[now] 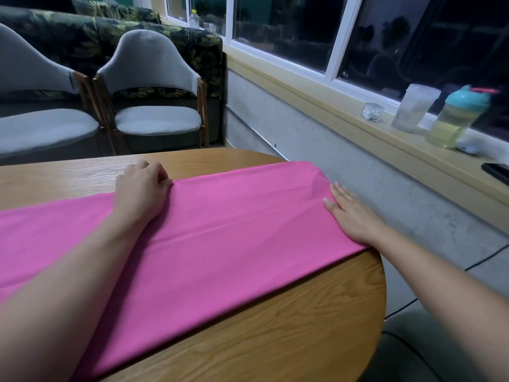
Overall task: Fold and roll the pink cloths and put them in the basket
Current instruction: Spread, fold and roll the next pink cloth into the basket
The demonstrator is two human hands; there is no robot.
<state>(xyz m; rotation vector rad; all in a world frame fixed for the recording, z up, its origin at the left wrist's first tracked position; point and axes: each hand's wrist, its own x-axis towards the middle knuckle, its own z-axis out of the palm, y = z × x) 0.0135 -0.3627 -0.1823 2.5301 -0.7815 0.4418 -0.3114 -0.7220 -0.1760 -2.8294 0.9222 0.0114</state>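
Here, pink cloth (220, 244) at table edge (380, 285)

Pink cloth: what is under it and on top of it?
Under the pink cloth only the wooden table shows; anything else is hidden. On top, left hand pinches its edge, right hand presses flat.

The left hand (140, 186) reaches forward on a bare forearm, knuckles up, with its fingers curled to pinch the far edge of the pink cloth (220, 238). The right hand (354, 216) lies flat and palm down, fingers straight and close together. It presses on the cloth's end, well to the right of that pinch.
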